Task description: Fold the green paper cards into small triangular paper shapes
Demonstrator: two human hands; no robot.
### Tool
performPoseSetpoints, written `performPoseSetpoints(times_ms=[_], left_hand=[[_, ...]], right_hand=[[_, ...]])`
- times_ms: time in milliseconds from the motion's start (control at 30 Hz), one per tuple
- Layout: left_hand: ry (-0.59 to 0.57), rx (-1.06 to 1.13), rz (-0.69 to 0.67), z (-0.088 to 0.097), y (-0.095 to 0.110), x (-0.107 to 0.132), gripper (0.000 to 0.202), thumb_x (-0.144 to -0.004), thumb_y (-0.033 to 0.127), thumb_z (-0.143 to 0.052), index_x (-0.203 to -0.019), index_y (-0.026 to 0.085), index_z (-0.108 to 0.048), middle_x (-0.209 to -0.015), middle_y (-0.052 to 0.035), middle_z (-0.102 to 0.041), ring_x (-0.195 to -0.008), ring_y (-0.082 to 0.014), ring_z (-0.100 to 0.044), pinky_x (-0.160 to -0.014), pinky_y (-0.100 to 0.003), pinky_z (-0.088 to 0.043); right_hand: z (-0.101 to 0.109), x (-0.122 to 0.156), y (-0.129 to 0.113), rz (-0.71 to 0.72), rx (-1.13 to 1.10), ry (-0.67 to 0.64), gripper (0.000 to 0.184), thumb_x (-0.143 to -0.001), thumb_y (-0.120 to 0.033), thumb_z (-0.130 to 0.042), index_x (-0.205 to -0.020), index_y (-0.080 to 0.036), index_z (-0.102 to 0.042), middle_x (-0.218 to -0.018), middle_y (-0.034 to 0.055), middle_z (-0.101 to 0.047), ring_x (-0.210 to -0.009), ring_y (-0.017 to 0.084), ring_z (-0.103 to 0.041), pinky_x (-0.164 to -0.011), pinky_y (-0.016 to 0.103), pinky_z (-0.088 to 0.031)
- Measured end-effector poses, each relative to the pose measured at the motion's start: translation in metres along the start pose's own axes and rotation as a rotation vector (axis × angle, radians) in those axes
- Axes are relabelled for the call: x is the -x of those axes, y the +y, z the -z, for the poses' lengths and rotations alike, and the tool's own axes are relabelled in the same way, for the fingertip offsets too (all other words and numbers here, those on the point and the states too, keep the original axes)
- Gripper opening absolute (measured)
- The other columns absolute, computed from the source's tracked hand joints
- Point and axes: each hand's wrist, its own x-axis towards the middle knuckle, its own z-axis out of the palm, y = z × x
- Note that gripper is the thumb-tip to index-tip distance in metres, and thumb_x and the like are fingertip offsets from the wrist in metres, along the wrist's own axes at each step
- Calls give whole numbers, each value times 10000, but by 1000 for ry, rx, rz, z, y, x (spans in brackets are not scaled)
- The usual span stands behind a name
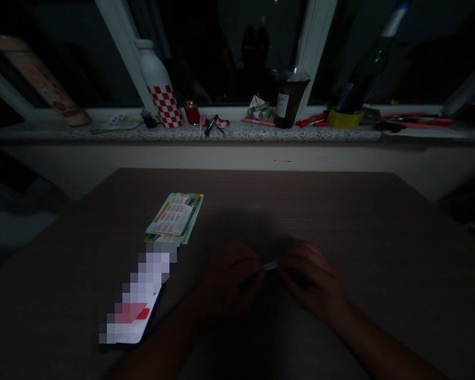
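White or pale grey, a small strip sits between the left hand and right hand, each pinching one end, above the desk. This looks like fine two-handed handling; the next move probably calls for a light, steady grip.

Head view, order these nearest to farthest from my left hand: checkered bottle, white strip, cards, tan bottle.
1. White strip, just right of your left hand.
2. Cards, ahead and left on the table.
3. Checkered bottle, on the windowsill.
4. Tan bottle, farther left on it.
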Motion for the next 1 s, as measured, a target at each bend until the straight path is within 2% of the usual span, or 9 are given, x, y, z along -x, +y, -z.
performPoseSetpoints(times_ms=[133,200,333,400,533,867,1000], left_hand=[[-8,-63,57,-1,0,0,140,-793,117,-585,-920,171,-563,-868,-55,-637,-831,-183,-574,-759,-344,-486],[-1,-111,34,-2,2,-2,154,-776,123,-589,-923,159,-560,-895,-67,-626,-850,-192,-563,-768,-353,-474],[-81,-187,-60,-7,7,-7,26,-806,151,-550,-797,165,-569,-785,-45,-607,-762,-181,-531,-717,-347,-437],[-122,-207,-76,-9,8,-9,85,-822,165,-524,-748,167,-566,-737,-38,-595,-720,-173,-514,-690,-343,-420],[-130,-226,-97,-10,6,-10,98,-793,166,-521,-701,170,-555,-695,-30,-576,-685,-166,-497,-665,-334,-408],[-142,-228,-60,5,-4,-8,68,-708,107,-568,-719,171,-546,-705,-17,-589,-693,-162,-514,-669,-317,-408],[-120,-242,22,16,-13,-6,92,-697,100,-577,-734,177,-543,-742,-20,-588,-731,-170,-532,-689,-312,-424]], right_hand=[[0,0,4,54,31,-20,229,-787,-68,-639,-968,-207,-625,-817,48,-655,-757,194,-606,-726,403,-497],[1,1,6,87,63,-31,221,-780,-71,-653,-955,-203,-626,-819,49,-657,-754,195,-603,-727,408,-494],[-1,3,4,158,103,-67,164,-790,-114,-657,-930,-194,-627,-832,56,-649,-784,208,-592,-739,419,-493],[-3,3,3,165,110,-79,138,-804,-122,-637,-920,-198,-631,-828,52,-642,-793,207,-588,-748,418,-495],[-3,2,-1,201,83,-98,135,-795,-109,-628,-905,-188,-635,-802,47,-638,-785,201,-584,-743,404,-500],[1,0,-2,189,18,-80,206,-749,-70,-659,-921,-179,-629,-792,46,-655,-763,197,-596,-741,406,-502],[4,0,0,119,11,-61,208,-754,-65,-653,-915,-196,-630,-775,40,-662,-747,195,-610,-742,411,-503]])
